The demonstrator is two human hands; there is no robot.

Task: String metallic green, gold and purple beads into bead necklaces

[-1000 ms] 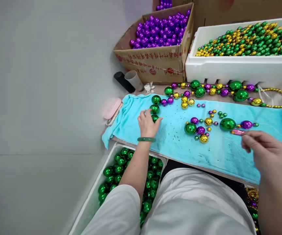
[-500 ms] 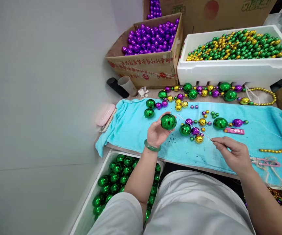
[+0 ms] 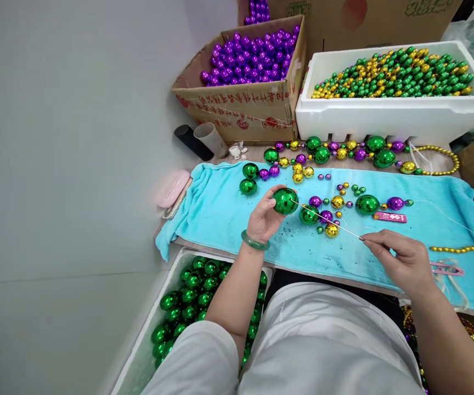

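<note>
Between the fingers of my left hand (image 3: 264,219) is a large shiny green bead (image 3: 285,201), raised over the turquoise towel (image 3: 220,219). My right hand (image 3: 401,258) pinches one end of a long thin needle (image 3: 336,223). Its far tip meets the face of the green bead; whether it has entered the hole I cannot tell. Just below the needle lie another green bead (image 3: 309,215), a purple bead (image 3: 326,217) and a gold bead (image 3: 331,230). A strung row with a big green bead (image 3: 367,204) and a purple bead (image 3: 395,203) rests to the right.
A carton of purple beads (image 3: 237,101) and a white foam box (image 3: 393,118) of green and gold beads stand behind. A finished-looking bead string (image 3: 352,145) lies before them. Pink snips (image 3: 446,269) lie right. A bin of green beads (image 3: 187,296) sits below left.
The needle's tip has come from beside the green bead onto its face. My right hand has shifted slightly right and down. The whole view has drifted a little.
</note>
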